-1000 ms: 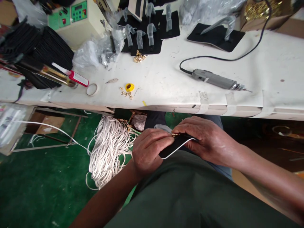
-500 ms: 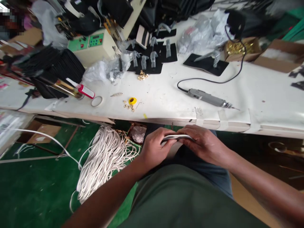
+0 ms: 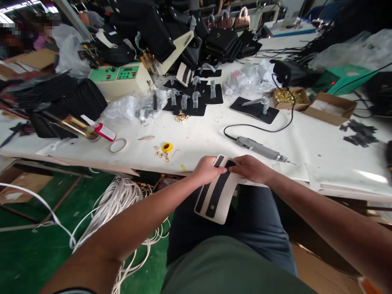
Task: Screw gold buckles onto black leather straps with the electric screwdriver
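Between my hands is a pale flat bag panel [image 3: 223,198] with dark strips along it and a small round spot near its lower end. It hangs tilted over my lap at the table's front edge. My left hand [image 3: 208,170] is closed on its upper left edge, thumb on the face. My right hand [image 3: 251,168] pinches its upper right side, the thumb pressed on a dark strip. Past my hands, on the white table [image 3: 202,139], lie a grey electric screwdriver [image 3: 260,148], a yellow ring-shaped piece [image 3: 167,147] and small gold fittings [image 3: 162,154].
Black panels with plastic-wrapped parts [image 3: 196,104] lie further back. A red-labelled bottle [image 3: 105,131] and a tape roll [image 3: 118,145] are at left. Boxes [image 3: 330,108] stand at right. White cord [image 3: 113,200] is heaped on the green floor.
The panel, seen edge-on before, now shows its striped face and hangs down toward my lap. Both hands have moved slightly up in the view, which takes in more of the far table.
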`<state>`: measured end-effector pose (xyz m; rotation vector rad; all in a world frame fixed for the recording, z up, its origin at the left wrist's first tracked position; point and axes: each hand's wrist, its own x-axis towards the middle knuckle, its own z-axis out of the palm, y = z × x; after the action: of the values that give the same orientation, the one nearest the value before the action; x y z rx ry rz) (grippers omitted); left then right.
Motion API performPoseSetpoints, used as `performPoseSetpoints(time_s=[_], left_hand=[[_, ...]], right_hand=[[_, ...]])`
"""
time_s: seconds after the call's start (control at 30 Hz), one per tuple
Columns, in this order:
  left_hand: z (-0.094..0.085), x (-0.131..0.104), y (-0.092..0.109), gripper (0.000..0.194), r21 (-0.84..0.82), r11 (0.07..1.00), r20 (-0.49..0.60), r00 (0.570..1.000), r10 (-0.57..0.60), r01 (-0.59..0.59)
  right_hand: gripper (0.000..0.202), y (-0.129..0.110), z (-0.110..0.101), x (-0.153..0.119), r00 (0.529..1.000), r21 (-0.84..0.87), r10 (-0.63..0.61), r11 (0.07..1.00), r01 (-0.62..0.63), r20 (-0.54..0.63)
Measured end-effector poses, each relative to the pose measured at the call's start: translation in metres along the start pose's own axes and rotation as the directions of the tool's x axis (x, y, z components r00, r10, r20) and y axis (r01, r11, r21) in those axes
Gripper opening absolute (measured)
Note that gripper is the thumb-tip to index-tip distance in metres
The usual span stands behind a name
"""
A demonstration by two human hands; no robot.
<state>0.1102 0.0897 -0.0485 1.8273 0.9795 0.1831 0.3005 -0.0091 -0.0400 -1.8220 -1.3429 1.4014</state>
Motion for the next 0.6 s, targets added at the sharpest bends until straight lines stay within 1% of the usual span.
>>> performPoseSetpoints(time_s=[0.07,0.1,0.17,0.23,0.3,0.4,0.43,0.47,0.5,0.57,0.6], left_hand=[[-0.002,0.009,-0.001,0.016,0.06,0.998,0.019,1.0,0.005,-0.006],[-0.003,0.012,-0.001,0.017,0.12,0.993,0.016,1.0,0.018,-0.02],[-0.004,0.016,-0.004,0.021,0.279,0.957,-0.013,0.997,0.081,-0.074],[-0.004,0.017,-0.008,0.027,0.418,0.898,-0.05,0.983,0.177,-0.141],[-0.002,0.017,-0.014,0.042,0.467,0.86,-0.082,0.959,0.272,-0.204],[0.003,0.013,-0.024,0.076,0.445,0.851,-0.156,0.911,0.381,-0.279],[0.004,0.012,-0.027,0.08,0.438,0.844,-0.175,0.891,0.418,-0.31],[0.005,0.01,-0.029,0.08,0.433,0.833,-0.185,0.871,0.455,-0.343],[0.006,0.009,-0.031,0.076,0.431,0.821,-0.189,0.852,0.489,-0.375],[0.008,0.008,-0.034,0.057,0.431,0.795,-0.172,0.826,0.537,-0.427],[0.008,0.008,-0.035,0.046,0.432,0.787,-0.159,0.821,0.548,-0.441]], right_hand=[[0.024,-0.003,-0.002,0.006,0.999,-0.018,0.043,0.999,-0.043,-0.001],[0.023,-0.004,-0.003,0.008,0.999,-0.038,0.046,0.998,-0.046,-0.006],[0.024,-0.006,-0.002,0.009,0.999,-0.082,0.027,0.996,-0.029,-0.019],[0.026,-0.008,-0.001,0.009,0.999,-0.131,0.001,0.991,-0.006,-0.038],[0.026,-0.01,0.001,0.009,0.998,-0.167,-0.001,0.986,-0.01,-0.066],[0.027,-0.012,0.005,0.009,0.992,-0.21,0.032,0.976,-0.057,-0.12],[0.028,-0.012,0.006,0.009,0.989,-0.218,0.046,0.973,-0.076,-0.139],[0.029,-0.012,0.007,0.01,0.986,-0.225,0.057,0.97,-0.093,-0.158],[0.03,-0.012,0.007,0.011,0.982,-0.227,0.064,0.968,-0.104,-0.176],[0.031,-0.012,0.009,0.012,0.976,-0.221,0.071,0.968,-0.117,-0.206],[0.03,-0.011,0.009,0.013,0.973,-0.214,0.074,0.969,-0.121,-0.218]])
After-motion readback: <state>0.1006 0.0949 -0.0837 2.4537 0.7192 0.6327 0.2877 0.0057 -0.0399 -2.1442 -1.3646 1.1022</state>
